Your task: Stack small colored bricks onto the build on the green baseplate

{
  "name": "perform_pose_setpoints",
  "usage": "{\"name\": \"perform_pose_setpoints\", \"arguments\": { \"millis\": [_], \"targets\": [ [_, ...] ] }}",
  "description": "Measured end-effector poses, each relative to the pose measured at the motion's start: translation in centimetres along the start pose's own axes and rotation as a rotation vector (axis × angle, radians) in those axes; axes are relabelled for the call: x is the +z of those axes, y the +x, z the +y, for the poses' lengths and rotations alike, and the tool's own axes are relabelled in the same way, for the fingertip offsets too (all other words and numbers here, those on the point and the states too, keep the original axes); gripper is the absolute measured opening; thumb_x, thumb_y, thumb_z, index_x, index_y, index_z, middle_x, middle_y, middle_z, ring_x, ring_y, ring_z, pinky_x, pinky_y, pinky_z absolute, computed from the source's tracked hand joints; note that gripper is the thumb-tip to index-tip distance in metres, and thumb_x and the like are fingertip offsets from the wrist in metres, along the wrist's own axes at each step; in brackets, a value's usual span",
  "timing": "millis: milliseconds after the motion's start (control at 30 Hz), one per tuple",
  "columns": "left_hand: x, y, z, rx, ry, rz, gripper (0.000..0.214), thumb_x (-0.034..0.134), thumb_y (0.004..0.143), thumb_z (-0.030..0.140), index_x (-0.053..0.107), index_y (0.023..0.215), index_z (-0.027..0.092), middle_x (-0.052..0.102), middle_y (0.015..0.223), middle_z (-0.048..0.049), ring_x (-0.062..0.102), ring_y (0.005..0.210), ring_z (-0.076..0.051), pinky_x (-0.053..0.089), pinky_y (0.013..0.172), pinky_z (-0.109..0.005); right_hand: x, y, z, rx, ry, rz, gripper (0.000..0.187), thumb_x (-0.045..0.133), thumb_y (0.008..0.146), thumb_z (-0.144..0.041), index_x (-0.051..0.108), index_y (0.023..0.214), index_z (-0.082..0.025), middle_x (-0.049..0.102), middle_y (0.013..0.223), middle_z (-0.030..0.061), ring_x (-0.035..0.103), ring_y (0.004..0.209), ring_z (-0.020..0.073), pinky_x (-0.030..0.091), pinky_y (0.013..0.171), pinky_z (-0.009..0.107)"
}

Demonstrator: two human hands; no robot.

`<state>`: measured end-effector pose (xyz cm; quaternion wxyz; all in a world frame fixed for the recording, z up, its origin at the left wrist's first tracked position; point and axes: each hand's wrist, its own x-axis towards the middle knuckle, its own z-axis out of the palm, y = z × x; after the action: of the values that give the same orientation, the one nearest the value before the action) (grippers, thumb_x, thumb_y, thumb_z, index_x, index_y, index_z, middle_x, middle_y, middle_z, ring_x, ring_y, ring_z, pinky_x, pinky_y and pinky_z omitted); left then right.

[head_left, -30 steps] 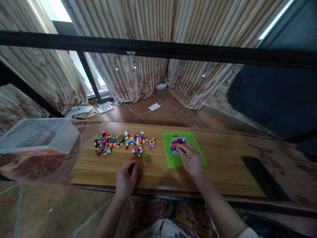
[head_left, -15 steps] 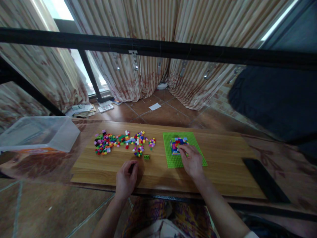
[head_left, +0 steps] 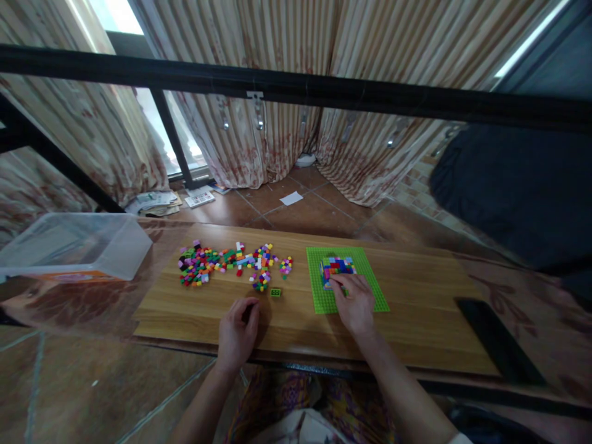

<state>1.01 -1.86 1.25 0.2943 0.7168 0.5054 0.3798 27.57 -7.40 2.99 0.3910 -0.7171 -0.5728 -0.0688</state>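
Note:
A low, multicoloured toy-brick build [head_left: 340, 266] stands on the green baseplate [head_left: 372, 296]. My right hand [head_left: 355, 302] reaches over its near side, thumb and fingers pinched together at the front left of the build. Whatever is between those fingertips is too small or hidden. My left hand [head_left: 238, 330] rests curled near the table's front edge, with its fingers closed towards the thumb; the inside of the curl is dark. Just beyond it lies a lime-green brick [head_left: 275, 293]. Loose small bricks [head_left: 201, 265] of many colours spread over the left half of the table.
A clear plastic bin [head_left: 134, 246] with an orange label stands at the table's left end. On the right lies a dark flat panel [head_left: 499, 339]. A black metal bar [head_left: 296, 83] crosses beyond the wooden table [head_left: 425, 308], in front of striped curtains [head_left: 277, 37].
My right hand has shifted slightly towards me and left, from the middle of the build to its front left part. My left hand stays curled in place. The view has moved a little.

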Motion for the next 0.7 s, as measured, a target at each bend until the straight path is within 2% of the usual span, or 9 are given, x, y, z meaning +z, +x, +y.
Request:
{"name": "perform_pose_setpoints", "arguments": {
  "millis": [300,700],
  "targets": [
    [-0.09,0.01,0.55,-0.014,-0.01,0.003,0.018,0.056,0.085,0.033,0.067,0.088,0.02,0.07,0.084,-0.005,0.066,0.08,-0.02,0.051,0.073,-0.03,-0.88,0.25,-0.13,0.018,-0.025,0.032,0.031,0.045,0.095,-0.034,0.073,0.098,-0.021,0.071,0.098,0.0091,0.058,0.094,0.0239,0.046,0.086,0.04],
    [-0.08,-0.07,0.5,-0.022,-0.015,-0.003,0.018,0.055,0.086,0.033,0.067,0.089,0.02,0.07,0.086,-0.0054,0.066,0.081,-0.02,0.051,0.075,-0.03,-0.02,0.03,0.43,-0.023,-0.06,0.018,0.029,0.049,0.094,-0.036,0.076,0.097,-0.026,0.066,0.097,0.0074,0.055,0.094,0.0233,0.046,0.081,0.038]
  ]
}}
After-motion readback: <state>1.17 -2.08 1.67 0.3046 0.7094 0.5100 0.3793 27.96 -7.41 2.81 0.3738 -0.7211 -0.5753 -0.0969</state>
